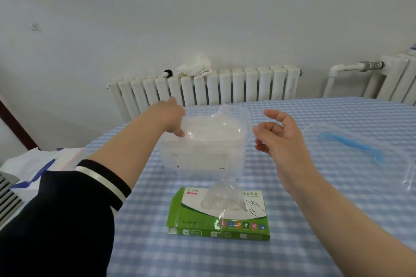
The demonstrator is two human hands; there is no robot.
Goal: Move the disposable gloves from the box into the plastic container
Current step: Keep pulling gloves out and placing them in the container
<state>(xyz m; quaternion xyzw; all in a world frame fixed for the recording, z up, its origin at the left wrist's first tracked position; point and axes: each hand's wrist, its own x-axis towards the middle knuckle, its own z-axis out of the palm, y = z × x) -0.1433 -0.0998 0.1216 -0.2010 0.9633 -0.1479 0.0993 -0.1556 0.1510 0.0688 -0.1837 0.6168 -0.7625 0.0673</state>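
A clear plastic container (pixel 203 165) stands mid-table on the blue checked cloth, with crumpled transparent gloves (pixel 216 127) piled inside and one sticking up above the rim. My left hand (pixel 170 117) reaches over the container's left rim, fingers pointing down onto the gloves. My right hand (pixel 278 134) hovers just right of the container, fingers loosely curled and holding nothing. In front of the container lies the green and white glove box (pixel 202 218), with one clear glove (pixel 221 197) poking out of its top opening.
A blue plastic piece (pixel 351 144) lies on clear plastic at the right of the table. A white radiator (pixel 225 85) with a white cloth (pixel 194 66) on it stands behind the table. A white bag (pixel 33 164) sits off the table's left edge.
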